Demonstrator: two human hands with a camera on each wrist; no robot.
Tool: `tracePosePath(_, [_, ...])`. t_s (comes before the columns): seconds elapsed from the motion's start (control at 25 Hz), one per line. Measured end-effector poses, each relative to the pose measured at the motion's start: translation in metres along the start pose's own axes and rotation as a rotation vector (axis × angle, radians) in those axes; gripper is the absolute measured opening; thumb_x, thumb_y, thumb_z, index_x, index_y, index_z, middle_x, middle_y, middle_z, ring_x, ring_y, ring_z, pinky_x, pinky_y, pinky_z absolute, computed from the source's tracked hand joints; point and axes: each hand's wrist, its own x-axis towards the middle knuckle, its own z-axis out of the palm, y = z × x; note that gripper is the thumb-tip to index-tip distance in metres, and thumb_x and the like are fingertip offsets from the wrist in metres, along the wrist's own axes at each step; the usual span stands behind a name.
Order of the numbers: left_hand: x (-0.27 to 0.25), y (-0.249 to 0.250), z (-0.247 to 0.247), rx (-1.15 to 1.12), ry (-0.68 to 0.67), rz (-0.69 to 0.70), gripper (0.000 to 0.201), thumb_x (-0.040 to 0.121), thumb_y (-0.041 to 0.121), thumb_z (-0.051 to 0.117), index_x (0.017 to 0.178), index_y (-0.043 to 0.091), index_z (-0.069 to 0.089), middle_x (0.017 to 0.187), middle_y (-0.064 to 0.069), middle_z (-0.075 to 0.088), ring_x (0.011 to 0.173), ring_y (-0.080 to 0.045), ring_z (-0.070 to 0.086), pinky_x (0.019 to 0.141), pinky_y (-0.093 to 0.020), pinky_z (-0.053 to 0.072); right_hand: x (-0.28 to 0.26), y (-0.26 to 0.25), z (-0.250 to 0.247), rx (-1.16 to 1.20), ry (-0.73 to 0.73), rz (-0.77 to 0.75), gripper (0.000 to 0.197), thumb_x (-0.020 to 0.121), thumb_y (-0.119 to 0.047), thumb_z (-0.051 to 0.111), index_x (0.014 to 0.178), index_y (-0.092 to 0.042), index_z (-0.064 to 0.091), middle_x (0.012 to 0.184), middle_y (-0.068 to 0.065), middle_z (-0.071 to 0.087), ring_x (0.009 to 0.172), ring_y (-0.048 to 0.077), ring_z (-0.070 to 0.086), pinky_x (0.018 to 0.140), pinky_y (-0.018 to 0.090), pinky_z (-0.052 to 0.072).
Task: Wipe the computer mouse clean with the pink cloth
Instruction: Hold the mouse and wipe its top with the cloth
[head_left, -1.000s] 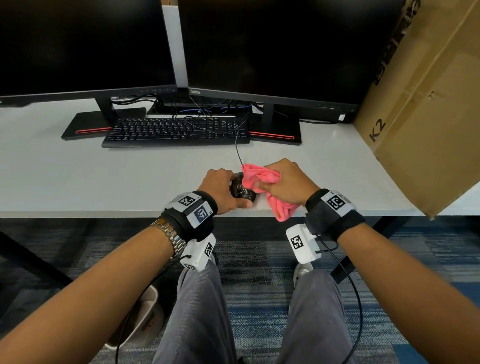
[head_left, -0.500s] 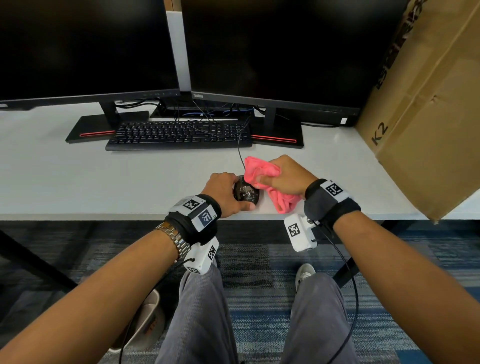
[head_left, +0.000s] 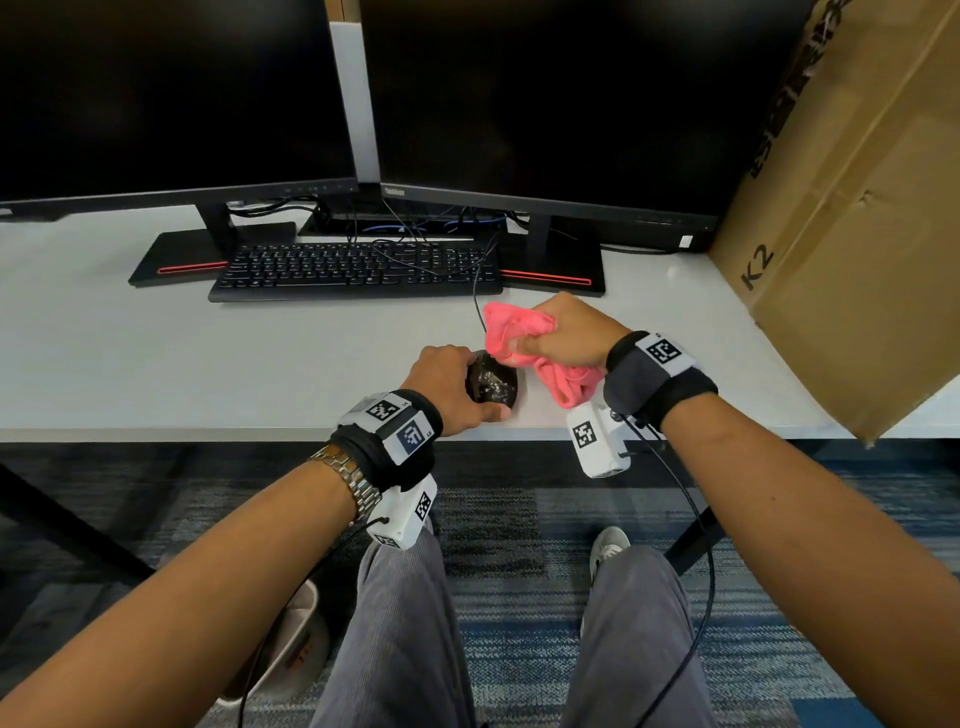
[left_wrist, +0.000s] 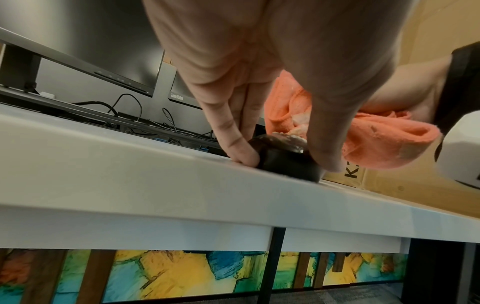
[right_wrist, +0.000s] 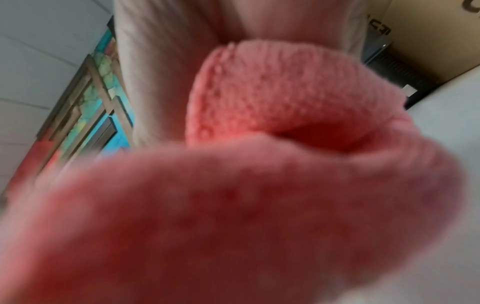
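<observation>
Mouse: here's the computer mouse (head_left: 492, 384), black and glossy, sitting flat on the white desk (head_left: 208, 364) right at its near edge, smears and specks showing across its top.
Left hand: the left hand (head_left: 447, 389) comes in from the mouse's left and clamps it, fingers (left_wrist: 241, 152) down one flank and the thumb (left_wrist: 327, 156) down the other, both touching the desk beside it. That's a firm pinch on the mouse, pinning it in place.
Right hand: the right hand (head_left: 563, 332) is fisted round the pink cloth (head_left: 511, 330), a wad bulging out past the knuckles and a loose tail hanging toward the desk edge.
Cloth to mouse: the wad sits at the mouse's far-right shoulder, looking to be just touching the top shell there, though contact is hard to call for certain.
Key relation: the mouse lies toward the body and left of the cloth hand; its long axis runs away from the desk edge, along the line of its cable (head_left: 477, 291) heading to the keyboard (head_left: 358, 270).
Judgement: mid-wipe, dirt left on the crown. A stroke pulled along that long axis looks the natural one, with the right hand far the nearer to do it.
Risk: the tail could snag the pinning thumb.
</observation>
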Motion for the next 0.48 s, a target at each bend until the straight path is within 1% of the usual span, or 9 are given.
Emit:
tracePosePath(0.12, [-0.001, 0.001, -0.001, 0.002, 0.002, 0.013, 0.062, 0.064, 0.054, 0.080, 0.109, 0.013, 0.067, 0.100, -0.006, 0.071, 0.099, -0.025, 0.061, 0.093, -0.037, 0.049, -0.001, -0.007, 0.007, -0.060, -0.047, -0.019, 0.022, 0.085, -0.013, 0.067, 0.080, 0.009, 0.065, 0.072, 0.010, 0.058, 0.067, 0.017, 0.052, 0.068, 0.035, 0.045])
tracePosePath(0.24, [-0.002, 0.002, -0.001, -0.001, 0.002, 0.021, 0.059, 0.066, 0.052, 0.080, 0.108, 0.012, 0.067, 0.099, -0.007, 0.072, 0.097, -0.025, 0.063, 0.093, -0.036, 0.049, -0.009, -0.011, 0.006, -0.074, -0.063, -0.041, 0.021, 0.086, -0.011, 0.066, 0.067, -0.004, 0.059, 0.064, 0.004, 0.053, 0.059, 0.013, 0.046, 0.062, 0.030, 0.042])
tracePosePath(0.28, [-0.003, 0.003, -0.001, -0.008, 0.000, 0.018, 0.059, 0.066, 0.051, 0.080, 0.108, 0.012, 0.067, 0.098, -0.006, 0.072, 0.096, -0.024, 0.064, 0.093, -0.036, 0.049, -0.012, -0.010, 0.004, -0.080, -0.079, -0.050, 0.024, 0.086, -0.010, 0.066, 0.065, -0.004, 0.057, 0.062, 0.002, 0.053, 0.058, 0.013, 0.045, 0.061, 0.028, 0.041])
tracePosePath(0.32, [-0.003, 0.003, -0.002, -0.013, 0.000, 0.017, 0.058, 0.066, 0.051, 0.081, 0.108, 0.012, 0.067, 0.098, -0.006, 0.072, 0.096, -0.024, 0.065, 0.093, -0.036, 0.050, -0.014, -0.008, 0.003, -0.083, -0.093, -0.061, 0.024, 0.086, -0.010, 0.067, 0.065, -0.001, 0.058, 0.063, 0.003, 0.054, 0.059, 0.013, 0.046, 0.061, 0.028, 0.041])
tracePosePath(0.4, [-0.003, 0.002, -0.002, -0.010, 0.010, 0.015, 0.060, 0.065, 0.052, 0.080, 0.107, 0.012, 0.067, 0.098, -0.006, 0.072, 0.097, -0.024, 0.064, 0.091, -0.033, 0.049, -0.016, -0.001, 0.000, -0.051, -0.070, -0.079, 0.026, 0.087, -0.013, 0.069, 0.075, 0.009, 0.062, 0.069, 0.009, 0.057, 0.064, 0.016, 0.051, 0.066, 0.033, 0.044])
tracePosePath(0.44, [-0.003, 0.002, -0.002, -0.005, 0.017, 0.016, 0.060, 0.065, 0.053, 0.080, 0.107, 0.012, 0.067, 0.099, -0.006, 0.072, 0.097, -0.024, 0.063, 0.089, -0.030, 0.048, -0.016, 0.005, -0.001, -0.027, -0.028, -0.077, 0.026, 0.088, -0.014, 0.069, 0.077, 0.009, 0.064, 0.069, 0.009, 0.059, 0.065, 0.016, 0.052, 0.068, 0.037, 0.047])
tracePosePath(0.48, [-0.003, 0.002, -0.001, -0.001, 0.020, 0.019, 0.060, 0.066, 0.053, 0.080, 0.108, 0.012, 0.067, 0.100, -0.006, 0.071, 0.098, -0.024, 0.062, 0.088, -0.029, 0.045, -0.017, 0.011, 0.001, -0.002, 0.013, -0.076, 0.025, 0.088, -0.016, 0.070, 0.077, 0.007, 0.066, 0.067, 0.007, 0.060, 0.064, 0.015, 0.054, 0.071, 0.039, 0.050])
